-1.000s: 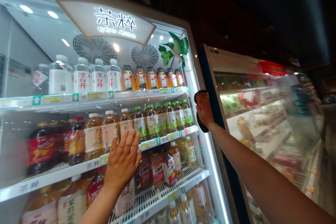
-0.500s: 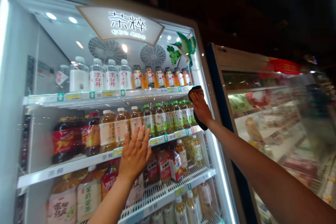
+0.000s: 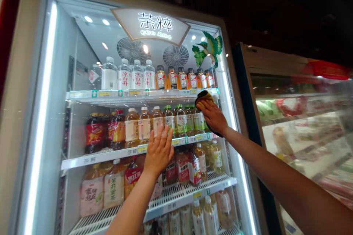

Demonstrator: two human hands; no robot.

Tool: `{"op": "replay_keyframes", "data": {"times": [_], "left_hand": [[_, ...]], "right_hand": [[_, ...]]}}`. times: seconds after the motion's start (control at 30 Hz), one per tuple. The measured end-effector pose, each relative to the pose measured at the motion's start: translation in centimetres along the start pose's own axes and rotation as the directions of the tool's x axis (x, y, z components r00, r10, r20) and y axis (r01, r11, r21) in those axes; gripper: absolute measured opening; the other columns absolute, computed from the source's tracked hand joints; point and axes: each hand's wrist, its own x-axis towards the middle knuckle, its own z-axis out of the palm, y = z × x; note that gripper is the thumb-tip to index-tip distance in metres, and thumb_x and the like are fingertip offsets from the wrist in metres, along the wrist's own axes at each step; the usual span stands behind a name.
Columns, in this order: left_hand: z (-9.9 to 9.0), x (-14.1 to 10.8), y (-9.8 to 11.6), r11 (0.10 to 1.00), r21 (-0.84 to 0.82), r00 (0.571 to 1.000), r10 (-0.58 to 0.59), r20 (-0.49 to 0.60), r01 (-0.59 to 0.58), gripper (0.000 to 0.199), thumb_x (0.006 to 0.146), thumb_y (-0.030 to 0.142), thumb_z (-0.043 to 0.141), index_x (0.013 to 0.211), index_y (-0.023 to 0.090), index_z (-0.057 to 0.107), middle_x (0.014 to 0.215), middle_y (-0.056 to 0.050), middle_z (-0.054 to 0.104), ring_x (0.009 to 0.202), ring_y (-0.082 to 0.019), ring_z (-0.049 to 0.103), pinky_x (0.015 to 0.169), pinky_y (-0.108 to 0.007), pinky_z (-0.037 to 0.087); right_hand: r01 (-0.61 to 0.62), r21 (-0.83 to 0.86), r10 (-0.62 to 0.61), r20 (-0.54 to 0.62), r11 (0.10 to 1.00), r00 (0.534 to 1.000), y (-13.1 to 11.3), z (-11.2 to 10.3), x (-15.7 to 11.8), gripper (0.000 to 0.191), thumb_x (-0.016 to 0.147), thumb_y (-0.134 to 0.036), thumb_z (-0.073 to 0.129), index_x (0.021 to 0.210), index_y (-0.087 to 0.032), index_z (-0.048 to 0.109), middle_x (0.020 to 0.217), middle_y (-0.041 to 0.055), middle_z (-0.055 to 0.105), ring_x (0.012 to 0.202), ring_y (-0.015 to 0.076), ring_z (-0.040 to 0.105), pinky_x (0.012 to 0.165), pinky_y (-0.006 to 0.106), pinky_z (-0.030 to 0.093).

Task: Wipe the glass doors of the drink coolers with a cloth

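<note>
A lit drinks fridge with a glass door (image 3: 93,106) fills the view ahead. My left hand (image 3: 159,152) is open, fingers spread, its palm facing the glass in front of the middle shelf; whether it touches the glass I cannot tell. My right hand (image 3: 213,115) holds a cloth (image 3: 200,96), dark with a yellowish side, flat against the glass near the door's right edge. Part of the cloth is hidden beneath my fingers and palm. Behind it, green-capped tea bottles (image 3: 181,119) stand on the middle shelf.
Water bottles (image 3: 124,75) and amber drink bottles (image 3: 173,78) line the top shelf, with larger tea bottles (image 3: 114,183) lower down. A fan-shaped sign (image 3: 151,27) and a bird sticker (image 3: 212,46) are at the door's top. On the right stands an open-front chiller (image 3: 292,125), partly blurred.
The view has shifted so the fridge sits further right, and its left frame shows more. Against the door, my right hand and the cloth have slid left. My left hand stays spread at the glass.
</note>
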Motion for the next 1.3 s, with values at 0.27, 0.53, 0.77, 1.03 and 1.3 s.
{"op": "replay_keyframes", "data": {"times": [0.27,0.53,0.77,1.03,1.3], "left_hand": [[-0.1,-0.3,0.1,1.000,0.031,0.999,-0.001,0.041,0.000,0.081,0.096,0.031,0.054,0.162,0.017,0.011,0.163,-0.011,0.034,0.156,-0.026,0.018,0.130,-0.049,0.004],[0.0,-0.5,0.2,0.999,0.040,0.999,-0.008,0.053,0.005,0.070,0.096,0.031,0.053,0.159,0.015,0.029,0.161,-0.012,0.039,0.156,-0.027,0.020,0.130,-0.050,0.003],[-1.3,-0.2,0.4,0.990,-0.097,0.994,-0.099,0.056,0.104,0.070,0.098,0.024,0.047,0.162,0.019,0.018,0.161,-0.010,0.042,0.154,-0.023,0.029,0.129,-0.048,0.017],[-0.9,7.3,2.2,0.985,-0.131,0.987,-0.099,0.125,0.115,0.073,0.097,0.031,0.047,0.161,0.011,0.017,0.167,-0.017,0.026,0.158,-0.026,0.015,0.128,-0.051,0.019],[-0.2,13.0,-1.6,0.999,-0.013,0.988,0.041,0.150,-0.040,0.069,0.094,0.052,0.053,0.155,0.022,0.040,0.168,-0.011,0.025,0.156,-0.035,0.017,0.127,-0.060,0.012]], "right_hand": [[-0.100,0.011,0.101,-0.105,0.995,0.989,-5.3,2.0,5.5,0.055,0.099,-0.022,0.040,0.154,-0.023,0.044,0.162,0.0050,0.040,0.154,0.0271,0.027,0.125,0.054,0.027],[0.087,0.077,-0.089,0.020,0.993,0.996,-2.8,1.0,1.2,0.057,0.096,-0.018,0.043,0.151,-0.031,0.048,0.158,-0.0001,0.046,0.152,0.0242,0.032,0.126,0.054,0.025],[-0.160,0.285,0.195,-0.100,0.945,0.976,-8.7,3.7,7.2,0.054,0.106,-0.037,0.029,0.159,-0.029,0.032,0.166,0.0038,0.031,0.157,0.0270,0.016,0.126,0.059,0.017],[-0.171,0.881,0.298,0.036,0.441,0.954,-12.0,3.2,6.1,0.061,0.106,-0.046,-0.001,0.164,-0.026,-0.001,0.160,0.0094,0.042,0.149,0.0168,0.038,0.118,0.050,0.040],[-0.118,0.746,0.500,-0.312,0.655,0.808,-7.5,0.8,4.1,0.042,0.100,-0.042,0.044,0.125,-0.020,0.069,0.127,0.0137,0.071,0.120,0.0277,0.067,0.108,0.054,0.050]]}}
